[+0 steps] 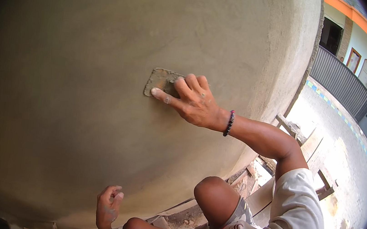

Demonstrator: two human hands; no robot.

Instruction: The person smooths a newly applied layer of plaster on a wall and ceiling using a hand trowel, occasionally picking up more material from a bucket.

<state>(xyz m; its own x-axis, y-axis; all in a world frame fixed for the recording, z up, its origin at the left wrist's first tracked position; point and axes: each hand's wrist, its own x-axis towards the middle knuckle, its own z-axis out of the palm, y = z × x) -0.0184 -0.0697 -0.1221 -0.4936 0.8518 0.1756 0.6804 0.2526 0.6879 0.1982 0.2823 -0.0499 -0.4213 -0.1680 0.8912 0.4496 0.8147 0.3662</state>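
Observation:
A small rectangular plastering trowel (156, 80) with rounded corners, crusted with grey mortar, lies against the plastered wall (111, 28). My right hand (191, 98) grips it from above; the fingers wrap round its handle and mostly hide it. The thumb stretches along toward the plate's lower edge. Smears of mortar mark this hand, and a dark beaded bracelet (229, 123) circles the wrist. Low on the left, my left hand (109, 204) is raised beside my knee, close to the wall. Its fingers bend loosely, thumb apart from them, and nothing shows in it.
Wooden boards (311, 146) and rubble (189, 218) lie along the wall's foot and to my right. Past the wall's right edge (310, 61) are a bright paved lane (325, 113), a grey metal fence (344, 77) and a pale house. My bent knees (214, 196) are close to the wall.

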